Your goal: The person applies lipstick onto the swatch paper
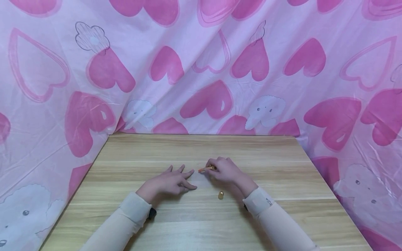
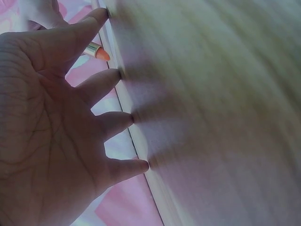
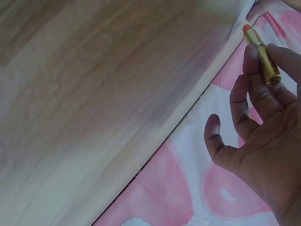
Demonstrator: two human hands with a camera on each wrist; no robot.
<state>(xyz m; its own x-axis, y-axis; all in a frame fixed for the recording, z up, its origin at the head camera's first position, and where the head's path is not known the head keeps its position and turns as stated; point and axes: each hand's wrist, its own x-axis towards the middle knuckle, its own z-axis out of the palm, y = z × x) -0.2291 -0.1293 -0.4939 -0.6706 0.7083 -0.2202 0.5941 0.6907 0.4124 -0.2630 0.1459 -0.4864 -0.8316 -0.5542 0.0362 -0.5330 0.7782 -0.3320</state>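
Note:
Between thumb and fingers my right hand (image 1: 226, 169) pinches a gold lipstick (image 3: 266, 61) whose orange tip is bare. In the head view the tip points left, toward my left hand (image 1: 169, 182). That hand is spread, its fingertips on the tabletop, holding nothing; the left wrist view shows its fingers (image 2: 101, 87) apart, with the lipstick's orange end (image 2: 102, 54) beyond the thumb side. A small gap separates the lipstick tip from the left fingers. The gold cap (image 1: 221, 195) stands on the table below the right hand.
The wood-grain table (image 1: 201, 146) ends at a straight back edge. Behind it and at both sides hangs a pink cloth (image 1: 201, 69) printed with hearts and white cartoon animals. Dark items (image 1: 152, 213) show at the sleeve cuffs.

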